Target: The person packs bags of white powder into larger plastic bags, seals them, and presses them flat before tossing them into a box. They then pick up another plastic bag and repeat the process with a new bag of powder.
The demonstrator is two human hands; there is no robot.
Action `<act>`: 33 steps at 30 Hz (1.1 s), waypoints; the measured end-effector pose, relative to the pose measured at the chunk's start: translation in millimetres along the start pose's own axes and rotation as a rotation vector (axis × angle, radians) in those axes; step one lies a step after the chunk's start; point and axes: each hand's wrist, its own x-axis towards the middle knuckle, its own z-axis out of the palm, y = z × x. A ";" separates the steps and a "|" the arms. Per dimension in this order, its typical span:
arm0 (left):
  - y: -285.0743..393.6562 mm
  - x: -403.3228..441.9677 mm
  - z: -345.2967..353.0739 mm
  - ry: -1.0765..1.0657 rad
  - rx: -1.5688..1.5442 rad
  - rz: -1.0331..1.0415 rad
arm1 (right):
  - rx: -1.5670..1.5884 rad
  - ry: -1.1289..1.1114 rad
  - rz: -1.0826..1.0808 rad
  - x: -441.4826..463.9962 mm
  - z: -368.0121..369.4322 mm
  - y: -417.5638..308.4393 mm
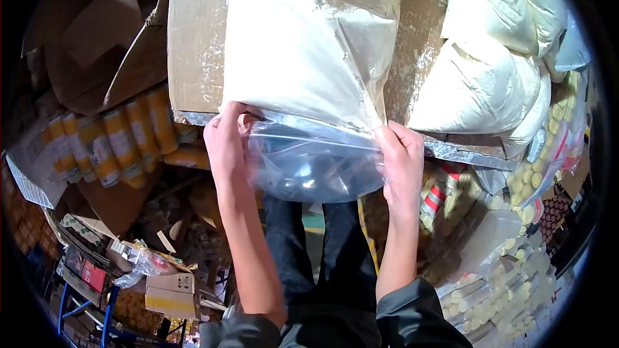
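A large clear plastic bag full of pale powder [284,45] lies on a cardboard-topped surface in front of me. Its slack, see-through mouth end [316,171] hangs over the near edge, with a zip strip running across it. At the left corner of that end, my left hand [225,135] is closed on the plastic. My right hand [401,154] pinches the gathered plastic at the right corner, where creases run up into the powder. Both hands are level with the edge of the surface.
More bags of pale powder [483,90] lie on the right. Yellow-orange cylindrical packs [122,135] are stacked at left. Below them stands a small cardboard box [171,295] by a blue metal frame [109,316]. Bags of round pale pieces [490,290] fill the lower right.
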 end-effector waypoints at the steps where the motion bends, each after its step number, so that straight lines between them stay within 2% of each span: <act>1: 2.3 -1.2 2.2 0.003 0.015 0.017 | -0.005 0.005 0.015 0.7 0.5 -0.6; 4: 1.4 -1.1 5.9 0.011 0.058 0.016 | -0.008 -0.003 0.051 -0.3 -1.3 -1.2; 7: -1.0 8.7 -3.0 -0.097 0.049 0.016 | -0.018 -0.030 0.036 -3.8 -6.6 -2.1; 10: -1.6 2.4 17.5 -0.019 -0.067 0.011 | -0.061 -0.024 0.000 -7.4 -2.8 -8.1; 11: -0.9 -0.7 23.7 0.011 -0.098 0.000 | -0.077 -0.029 -0.047 -8.6 -0.4 -8.7; 13: -16.9 16.7 -0.2 -0.112 -0.042 0.038 | -0.112 -0.035 -0.145 -9.4 -1.3 -9.6; 15: -19.8 10.5 -5.9 -0.141 -0.148 0.117 | -0.177 -0.029 -0.159 -9.2 -8.5 -2.2; 16: -13.4 -7.7 -0.7 -0.039 -0.057 0.244 | -0.179 -0.020 -0.154 -12.9 -11.8 -3.7; 17: -12.9 -17.2 -7.6 -0.036 -0.100 0.305 | -0.180 -0.012 -0.150 -17.5 -13.9 -4.7; 18: -13.2 -37.7 -13.5 0.000 0.386 0.653 | -0.116 0.028 -0.081 -19.9 -18.6 2.6; 20: -1.7 -82.5 -9.3 -0.238 0.457 0.746 | 0.022 0.141 0.014 -20.2 -24.2 28.6; 22: 1.7 -102.7 1.9 -0.514 0.151 0.532 | 0.133 0.175 0.135 -25.7 -28.7 44.5; 23: -3.9 -92.3 -1.0 -0.665 0.190 0.560 | 0.197 0.189 0.181 -28.5 -29.3 48.0; 24: -7.7 -86.1 -7.2 -0.594 0.203 0.466 | 0.106 0.222 0.151 -28.4 -34.3 65.9; 27: -47.3 -43.9 -44.9 -0.320 0.112 0.203 | 0.069 0.034 0.220 -35.1 -40.6 70.9; 29: -77.2 -14.8 -61.6 -0.287 0.079 0.191 | -0.076 -0.055 0.144 -31.7 -38.9 82.2; 31: -67.0 -13.2 -64.1 -0.306 0.204 0.128 | -0.049 -0.063 0.119 -29.0 -39.3 89.1; 33: -48.5 -12.3 -64.1 -0.386 0.326 0.038 | -0.110 -0.190 0.068 -27.8 -54.2 95.7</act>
